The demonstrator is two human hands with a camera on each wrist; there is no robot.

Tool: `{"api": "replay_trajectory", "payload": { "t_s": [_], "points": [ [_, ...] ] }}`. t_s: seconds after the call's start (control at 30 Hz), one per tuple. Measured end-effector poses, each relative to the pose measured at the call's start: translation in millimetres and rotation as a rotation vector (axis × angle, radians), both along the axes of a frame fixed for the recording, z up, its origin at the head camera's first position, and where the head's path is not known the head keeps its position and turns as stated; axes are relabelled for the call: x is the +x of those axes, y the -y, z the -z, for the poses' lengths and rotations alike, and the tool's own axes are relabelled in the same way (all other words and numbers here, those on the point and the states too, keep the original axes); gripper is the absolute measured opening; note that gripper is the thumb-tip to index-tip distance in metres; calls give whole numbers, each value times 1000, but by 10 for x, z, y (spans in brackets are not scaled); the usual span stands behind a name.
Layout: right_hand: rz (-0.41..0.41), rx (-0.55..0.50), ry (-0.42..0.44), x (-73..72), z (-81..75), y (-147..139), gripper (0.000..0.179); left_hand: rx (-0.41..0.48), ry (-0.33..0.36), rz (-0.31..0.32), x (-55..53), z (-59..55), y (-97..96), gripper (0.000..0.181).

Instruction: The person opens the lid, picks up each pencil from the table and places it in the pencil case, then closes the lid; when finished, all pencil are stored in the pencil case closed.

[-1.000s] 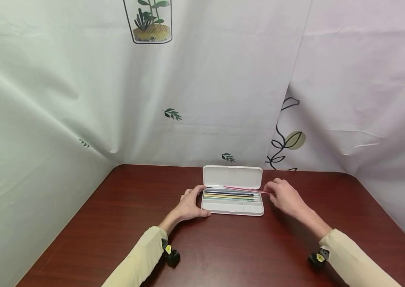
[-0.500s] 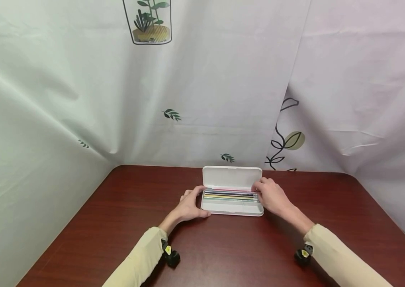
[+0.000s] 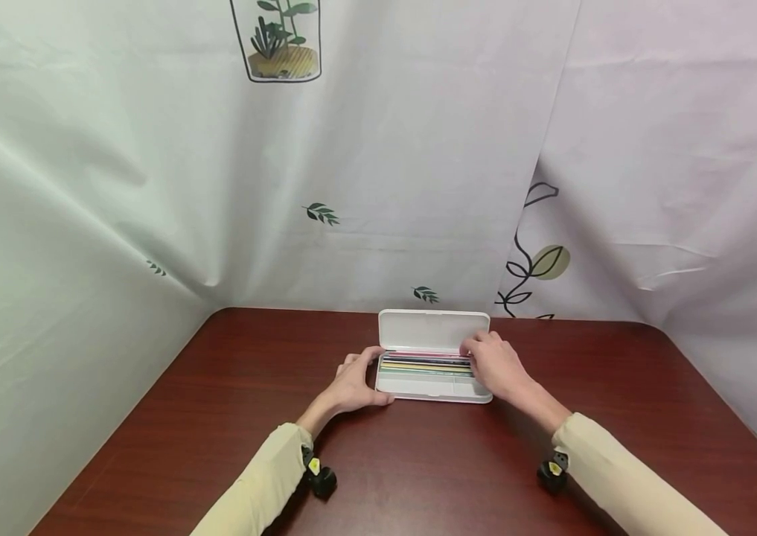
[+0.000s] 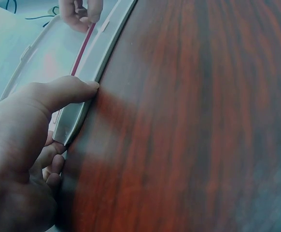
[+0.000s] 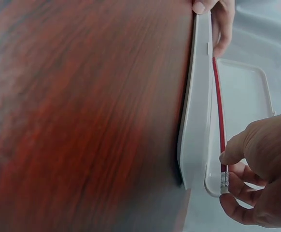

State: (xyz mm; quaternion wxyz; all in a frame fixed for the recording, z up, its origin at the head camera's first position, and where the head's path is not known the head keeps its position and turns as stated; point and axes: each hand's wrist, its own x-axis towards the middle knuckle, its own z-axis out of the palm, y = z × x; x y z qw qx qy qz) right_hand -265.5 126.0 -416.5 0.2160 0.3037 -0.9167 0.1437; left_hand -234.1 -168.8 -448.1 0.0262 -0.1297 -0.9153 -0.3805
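A white pencil case (image 3: 411, 385) lies on the table, its lid (image 3: 432, 327) raised at the back. Several pencils in dark, yellow and pale green lie lengthwise inside it, along with a bare front compartment. My left hand (image 3: 353, 385) grips the case's left end, thumb at the front edge and fingers behind. At the case's right side my right hand (image 3: 497, 365) pinches a red pencil (image 5: 219, 106) near its eraser end. In the right wrist view this pencil stands above the case's rim, its far end near the left hand's fingers.
The dark red wooden table (image 3: 432, 469) carries the case close to its back edge. Behind it hangs a pale printed cloth (image 3: 378, 149), which also runs along both sides.
The right hand has moved left with the red pencil, from beyond the case's right end to over it. The pencil now lies along the case's back. My left hand stays put.
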Motion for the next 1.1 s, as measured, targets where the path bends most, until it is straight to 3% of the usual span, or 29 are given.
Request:
{"api": "replay_trajectory", "payload": {
  "t_s": [0.67, 0.87, 1.1],
  "points": [
    [32, 43, -49, -52, 33, 142, 15, 5, 0, 2, -7, 3, 3, 89],
    [6, -48, -81, -63, 43, 71, 14, 3, -2, 5, -6, 1, 1, 89],
    [-12, -181, -125, -59, -74, -116, 12, -4, 1, 11, 11, -17, 14, 89]
  ]
}}
